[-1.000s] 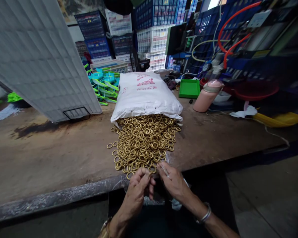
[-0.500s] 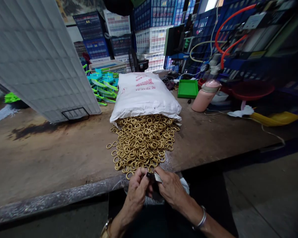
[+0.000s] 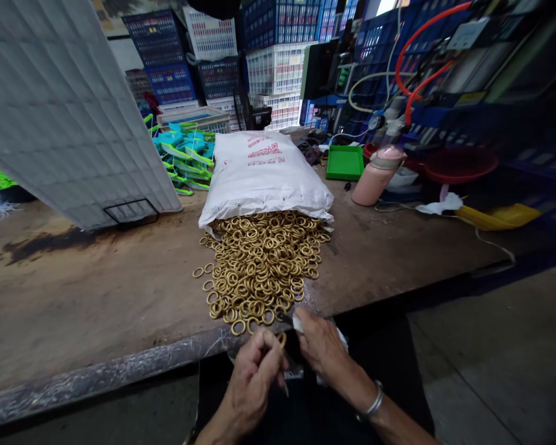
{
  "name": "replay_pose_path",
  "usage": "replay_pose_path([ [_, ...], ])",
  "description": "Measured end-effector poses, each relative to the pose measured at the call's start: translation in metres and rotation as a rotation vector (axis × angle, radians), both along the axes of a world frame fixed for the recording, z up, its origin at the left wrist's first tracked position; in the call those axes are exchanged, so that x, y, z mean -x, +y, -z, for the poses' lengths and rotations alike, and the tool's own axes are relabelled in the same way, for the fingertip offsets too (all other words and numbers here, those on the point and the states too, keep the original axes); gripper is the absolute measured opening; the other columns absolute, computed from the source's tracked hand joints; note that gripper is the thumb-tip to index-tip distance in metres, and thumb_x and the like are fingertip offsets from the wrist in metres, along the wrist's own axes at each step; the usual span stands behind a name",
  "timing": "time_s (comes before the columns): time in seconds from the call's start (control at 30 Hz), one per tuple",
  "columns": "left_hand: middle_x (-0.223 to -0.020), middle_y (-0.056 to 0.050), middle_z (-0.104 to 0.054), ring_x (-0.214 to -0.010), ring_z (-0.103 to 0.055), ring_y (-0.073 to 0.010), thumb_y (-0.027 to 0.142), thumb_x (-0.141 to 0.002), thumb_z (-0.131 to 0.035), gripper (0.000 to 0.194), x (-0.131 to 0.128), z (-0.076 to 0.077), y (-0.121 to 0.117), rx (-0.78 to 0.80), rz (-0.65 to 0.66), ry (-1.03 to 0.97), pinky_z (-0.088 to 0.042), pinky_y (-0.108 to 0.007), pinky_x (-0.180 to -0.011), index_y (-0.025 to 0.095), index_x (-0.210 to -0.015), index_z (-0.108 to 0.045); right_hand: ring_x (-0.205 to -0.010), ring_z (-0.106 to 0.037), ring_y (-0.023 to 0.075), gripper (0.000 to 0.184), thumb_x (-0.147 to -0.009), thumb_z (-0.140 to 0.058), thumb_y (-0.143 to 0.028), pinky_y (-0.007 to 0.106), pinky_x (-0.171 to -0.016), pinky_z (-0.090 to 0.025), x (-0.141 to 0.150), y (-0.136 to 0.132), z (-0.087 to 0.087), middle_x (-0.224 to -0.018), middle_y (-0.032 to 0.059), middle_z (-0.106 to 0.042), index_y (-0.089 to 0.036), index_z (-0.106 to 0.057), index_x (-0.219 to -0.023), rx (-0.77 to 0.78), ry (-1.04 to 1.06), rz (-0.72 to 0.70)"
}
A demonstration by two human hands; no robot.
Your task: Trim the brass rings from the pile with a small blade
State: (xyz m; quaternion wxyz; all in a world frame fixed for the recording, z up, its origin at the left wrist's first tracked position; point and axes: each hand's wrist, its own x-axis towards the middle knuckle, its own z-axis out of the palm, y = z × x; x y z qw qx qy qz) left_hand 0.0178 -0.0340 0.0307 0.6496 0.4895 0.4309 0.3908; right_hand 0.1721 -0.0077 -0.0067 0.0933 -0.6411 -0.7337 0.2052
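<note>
A heap of gold-coloured rings (image 3: 264,266) spills from the mouth of a white sack (image 3: 269,176) onto the table. At the table's front edge my left hand (image 3: 257,377) is closed, fingers pinched, with a single gold ring (image 3: 282,339) showing at its fingertips. My right hand (image 3: 322,346) is wrapped round a small tool with a white handle (image 3: 298,324) and a dark tip. That tip points left, close to the nearest rings of the heap. The lower part of the tool is hidden by my fingers.
A tall pale ribbed panel (image 3: 74,111) stands at left, with green and turquoise plastic pieces (image 3: 185,154) beside it. Right of the sack are a green tray (image 3: 345,162), a pink bottle (image 3: 377,176) and a yellow scoop-like piece (image 3: 500,215). Stacked crates (image 3: 282,68) fill the back.
My hands have moved apart. The left has come down with a gold ring at its fingers; the right holds the tool with its dark tip by the heap. The view has shifted slightly.
</note>
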Motion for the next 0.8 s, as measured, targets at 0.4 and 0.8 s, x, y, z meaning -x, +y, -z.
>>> replay_pose_path([
  [0.4,-0.074,-0.006,-0.059,-0.055,-0.053,-0.0109,0.032,-0.073,-0.06,0.02,0.006,0.021,0.009,0.392,-0.12,-0.437,-0.043,-0.021,-0.046,0.014,-0.074,-0.052,-0.065,-0.057,0.0172,0.011,-0.079,-0.043,-0.019,0.026,-0.055,-0.026,0.018,0.009,0.005,-0.075,0.0035,-0.062,-0.02,-0.044,-0.09,-0.147,-0.055,0.063],
  [0.8,-0.07,-0.002,-0.053,-0.054,-0.049,-0.0094,0.035,-0.073,-0.059,0.024,0.0,0.022,0.02,0.412,-0.225,-0.428,-0.038,-0.017,-0.039,0.013,-0.073,-0.051,-0.061,-0.055,0.014,0.013,-0.074,-0.04,-0.011,0.023,-0.054,-0.029,0.007,0.016,-0.001,-0.067,-0.0006,-0.058,-0.02,-0.046,-0.082,-0.16,0.166,-0.011],
])
